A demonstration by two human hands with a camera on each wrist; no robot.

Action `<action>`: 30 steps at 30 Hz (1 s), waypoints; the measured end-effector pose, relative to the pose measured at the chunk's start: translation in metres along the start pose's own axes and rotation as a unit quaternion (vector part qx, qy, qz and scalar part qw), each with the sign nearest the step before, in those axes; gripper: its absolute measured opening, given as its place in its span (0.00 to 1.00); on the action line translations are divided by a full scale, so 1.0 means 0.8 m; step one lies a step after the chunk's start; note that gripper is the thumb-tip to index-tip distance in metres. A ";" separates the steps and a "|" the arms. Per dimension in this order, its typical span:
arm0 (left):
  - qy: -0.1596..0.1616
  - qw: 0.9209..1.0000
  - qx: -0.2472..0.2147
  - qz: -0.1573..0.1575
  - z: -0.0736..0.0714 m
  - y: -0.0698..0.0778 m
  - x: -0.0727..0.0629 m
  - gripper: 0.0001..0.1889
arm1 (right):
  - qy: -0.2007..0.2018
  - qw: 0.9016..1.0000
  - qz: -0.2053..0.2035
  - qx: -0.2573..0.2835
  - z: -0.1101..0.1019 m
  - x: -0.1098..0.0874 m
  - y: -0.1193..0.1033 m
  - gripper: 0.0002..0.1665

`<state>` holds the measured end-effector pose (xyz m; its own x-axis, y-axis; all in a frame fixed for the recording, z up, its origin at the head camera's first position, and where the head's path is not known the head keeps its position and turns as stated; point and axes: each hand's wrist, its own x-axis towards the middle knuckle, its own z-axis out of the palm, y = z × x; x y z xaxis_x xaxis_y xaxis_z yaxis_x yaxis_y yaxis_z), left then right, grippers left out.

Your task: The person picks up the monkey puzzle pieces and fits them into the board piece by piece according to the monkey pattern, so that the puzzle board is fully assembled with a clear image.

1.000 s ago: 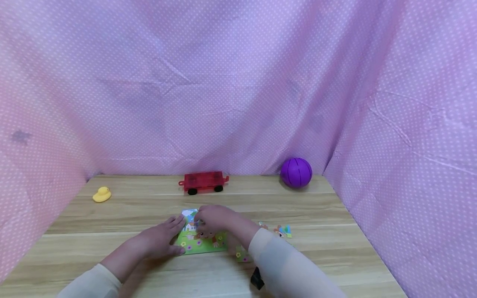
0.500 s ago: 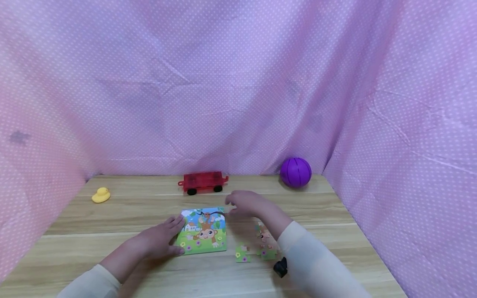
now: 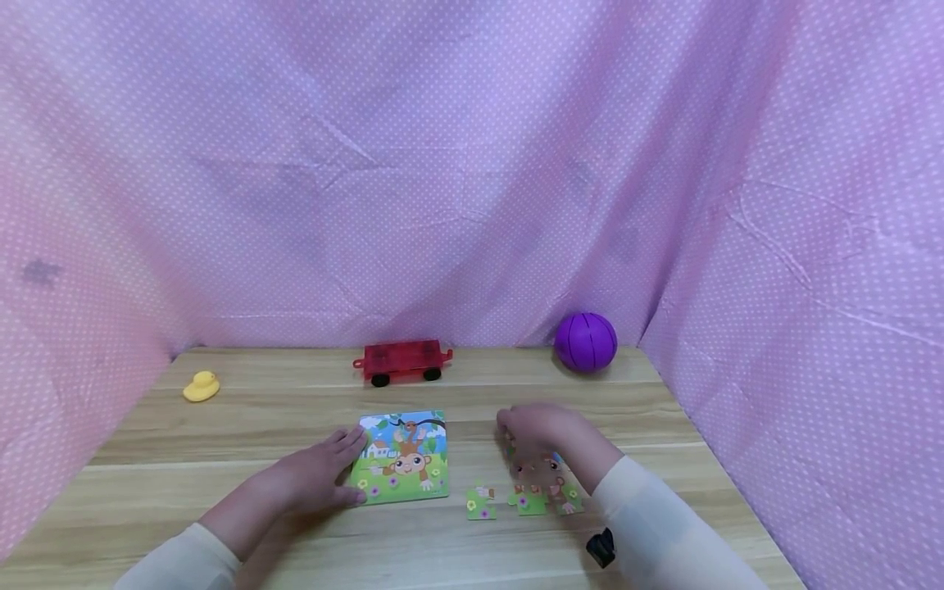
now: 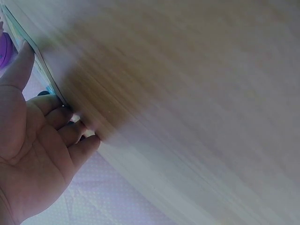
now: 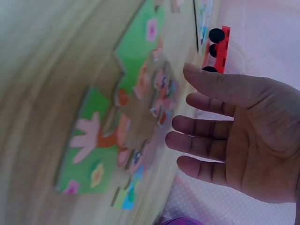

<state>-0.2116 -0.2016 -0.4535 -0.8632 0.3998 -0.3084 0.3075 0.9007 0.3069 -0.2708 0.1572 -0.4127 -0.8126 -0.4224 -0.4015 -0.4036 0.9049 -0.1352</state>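
A square monkey picture board (image 3: 409,483) lies flat on the table. My left hand (image 3: 317,474) rests at its left edge, fingers extended and thumb at the lower corner; the left wrist view shows the fingertips along the board's edge (image 4: 35,47). To the right lie several loose jigsaw pieces: a flowered green piece (image 3: 481,504), another green piece (image 3: 531,504), and a piece with a monkey's paw (image 5: 89,140). Over the far pieces hovers my right hand (image 3: 542,428), fingers loosely extended. In the right wrist view nothing is between those fingers. It partly covers the pieces in the head view.
Behind the board stands a red toy wagon (image 3: 401,359). A purple ball (image 3: 586,342) sits at the back right and a yellow rubber duck (image 3: 201,386) at the back left. Pink dotted cloth (image 3: 457,180) encloses the wooden table's back and sides.
My right hand has left the picture board and moved right to above the loose pieces, uncovering the whole monkey picture. My left hand has stayed at the board's left edge.
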 end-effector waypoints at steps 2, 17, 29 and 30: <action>-0.002 1.000 0.001 0.000 0.001 -0.001 0.001 0.50 | -0.009 1.000 0.010 0.002 0.004 -0.004 0.002 0.24; -0.007 1.000 -0.002 -0.008 0.003 -0.005 0.006 0.51 | 0.011 0.999 -0.038 0.016 0.016 -0.004 0.013 0.24; -0.003 1.000 -0.004 -0.003 0.003 -0.004 0.003 0.50 | 0.058 0.994 -0.095 -0.008 0.023 0.009 0.013 0.15; -0.002 1.000 -0.006 -0.001 0.003 -0.003 0.002 0.50 | 0.055 0.994 -0.092 -0.008 0.022 0.009 0.013 0.16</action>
<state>-0.2132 -0.2029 -0.4568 -0.8622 0.3985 -0.3126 0.3006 0.8994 0.3175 -0.2731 0.1644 -0.4330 -0.7654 -0.5847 -0.2689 -0.5559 0.8112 -0.1815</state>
